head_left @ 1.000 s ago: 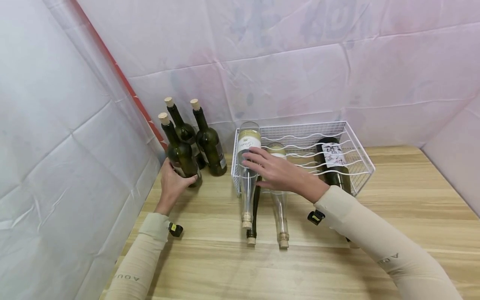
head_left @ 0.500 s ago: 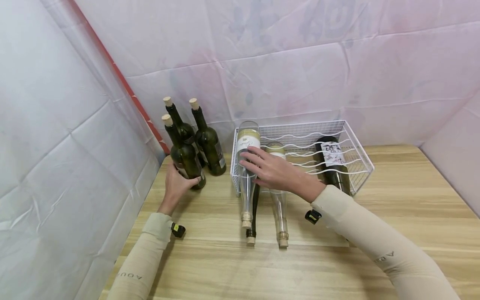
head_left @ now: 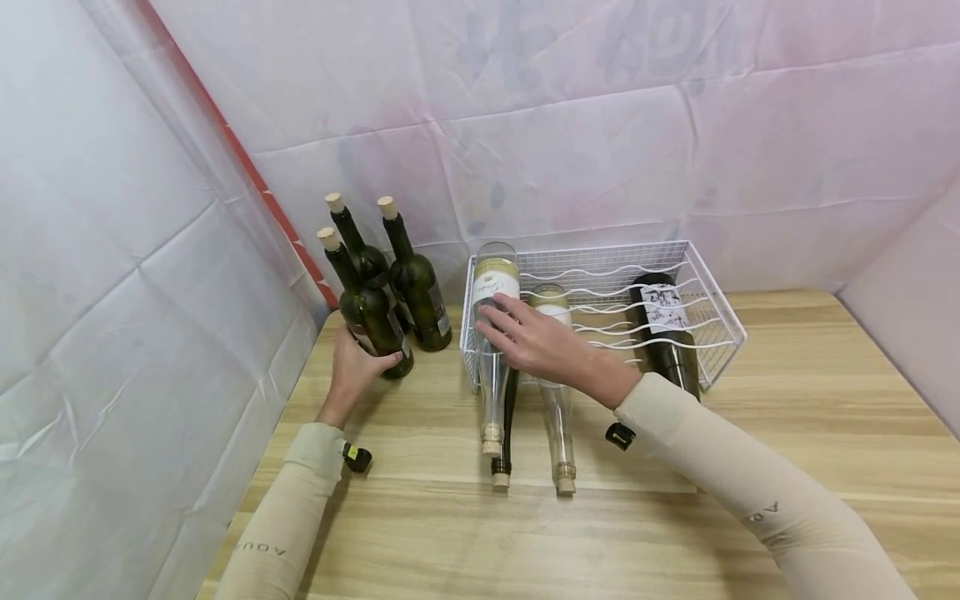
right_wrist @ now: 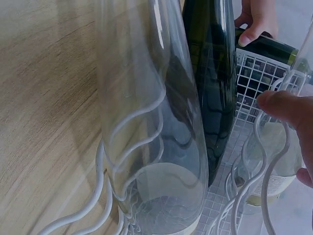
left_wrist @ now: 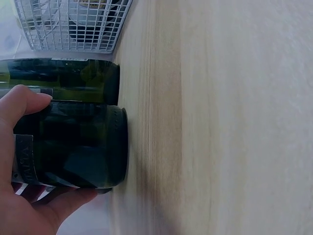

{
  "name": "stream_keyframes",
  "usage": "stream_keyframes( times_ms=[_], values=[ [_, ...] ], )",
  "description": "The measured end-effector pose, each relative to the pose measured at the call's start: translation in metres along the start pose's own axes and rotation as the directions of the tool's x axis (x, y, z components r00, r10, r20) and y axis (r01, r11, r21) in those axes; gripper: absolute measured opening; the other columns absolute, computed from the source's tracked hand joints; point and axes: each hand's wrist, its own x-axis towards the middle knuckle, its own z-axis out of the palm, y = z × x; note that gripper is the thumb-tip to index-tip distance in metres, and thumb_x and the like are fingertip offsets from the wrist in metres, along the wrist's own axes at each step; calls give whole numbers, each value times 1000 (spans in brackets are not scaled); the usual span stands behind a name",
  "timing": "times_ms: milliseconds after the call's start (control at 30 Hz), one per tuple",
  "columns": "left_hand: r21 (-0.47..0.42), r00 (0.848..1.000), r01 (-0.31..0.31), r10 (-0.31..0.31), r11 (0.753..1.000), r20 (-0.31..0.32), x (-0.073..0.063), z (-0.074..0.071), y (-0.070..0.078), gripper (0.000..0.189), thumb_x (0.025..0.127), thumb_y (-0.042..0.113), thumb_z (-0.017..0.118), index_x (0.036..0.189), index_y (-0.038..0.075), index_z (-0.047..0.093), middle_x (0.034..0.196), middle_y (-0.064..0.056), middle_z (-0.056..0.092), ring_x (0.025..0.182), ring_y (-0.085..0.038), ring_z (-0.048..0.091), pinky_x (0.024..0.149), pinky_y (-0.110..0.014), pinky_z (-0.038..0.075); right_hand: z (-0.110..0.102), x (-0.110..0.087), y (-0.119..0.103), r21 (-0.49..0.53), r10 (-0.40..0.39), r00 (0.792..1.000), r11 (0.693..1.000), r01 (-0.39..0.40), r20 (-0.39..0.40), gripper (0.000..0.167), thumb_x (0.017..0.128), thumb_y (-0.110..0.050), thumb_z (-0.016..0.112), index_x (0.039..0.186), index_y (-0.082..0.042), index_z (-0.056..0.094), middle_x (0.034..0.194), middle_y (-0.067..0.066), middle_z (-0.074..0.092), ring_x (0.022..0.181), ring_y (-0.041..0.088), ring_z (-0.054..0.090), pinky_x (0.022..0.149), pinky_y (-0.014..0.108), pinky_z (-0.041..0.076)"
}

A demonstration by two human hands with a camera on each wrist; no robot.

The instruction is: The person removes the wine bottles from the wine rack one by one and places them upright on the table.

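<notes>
table (head_left: pixel 480 542) runs wide before the rack (head_left: pixel 718 292), against cloth walls (head_left: pixel 570 167). left hand (head_left: pixel 354 372) grips green bottle (head_left: pixel 370 312) near table's left edge; right hand (head_left: pixel 543 342) lies spread over clear bottle (head_left: pixel 492 375).

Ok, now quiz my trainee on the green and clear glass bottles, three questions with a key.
1. How many cork-topped green glass bottles stand upright left of the white wire rack?
2. True or false: the bare left hand grips one of those upright bottles.
3. Which way do the corks of the two clear glass bottles point: a) away from the pale creased backdrop; b) toward it; c) straight up?

Key: 1 three; 2 true; 3 a.
</notes>
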Motion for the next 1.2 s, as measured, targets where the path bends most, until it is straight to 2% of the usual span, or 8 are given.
stream_keyframes(
  times_ms=[133,333,467,633,700,867,1000,1200],
  values=[
    [-10,1000,-10,10,1000,16,0,1,0,100,72,26,93,149,-2,37,142,-25,49,131,-43,52,114,-59,43,-1,1,-2,-23,-2,1000,1000,2,0,51,89,-19,81,133,0,64,130,21,68,122,41,65,103,42,58],
    [-27,999,-6,7,1000,42,0,0,-1,102,74,28,92,152,0,33,146,-25,46,134,-43,50,115,-60,42,-3,5,-2,-56,-21,1000,998,21,-5,28,102,-1,57,129,2,66,126,21,71,118,40,68,100,42,60],
    [-30,998,3,-1,1000,57,-1,-1,-1,102,75,29,92,152,0,33,146,-25,46,134,-43,49,114,-61,42,-2,7,-1,-53,-38,999,998,37,-19,27,107,-2,47,126,3,67,123,20,72,115,40,69,97,42,62],
    [-21,997,-1,3,1000,81,-2,-2,0,100,77,29,91,153,-1,32,148,-26,45,136,-44,49,114,-62,42,-5,8,1,-28,-59,998,998,58,-14,32,100,-16,63,125,3,67,122,20,72,116,38,69,101,44,60],
    [-16,996,-4,5,1000,89,-2,-2,1,101,78,29,91,154,-1,31,150,-26,45,138,-44,48,115,-62,42,-6,8,2,-28,-71,997,997,70,-10,35,98,-18,65,125,3,68,122,20,72,116,37,70,101,44,60],
    [-11,996,-19,20,1000,89,-5,-2,2,104,79,28,91,157,0,28,154,-26,43,142,-45,46,116,-62,41,-10,10,0,-52,-98,995,994,98,4,29,104,-8,53,125,3,68,121,21,72,114,40,70,94,43,63],
    [-32,997,-8,10,999,78,-7,-3,3,106,79,31,90,158,0,27,154,-26,42,140,-45,47,114,-62,44,-12,12,-2,-75,-112,993,991,113,25,32,105,-2,44,125,4,68,122,22,71,113,43,70,88,43,65],
    [-61,997,-1,6,998,72,-10,-5,6,110,79,34,90,161,4,23,154,-25,37,139,-45,46,107,-61,51,-14,13,-2,-101,-117,991,987,123,62,36,107,-1,37,126,5,67,122,23,71,113,43,71,89,44,64]
  ],
)
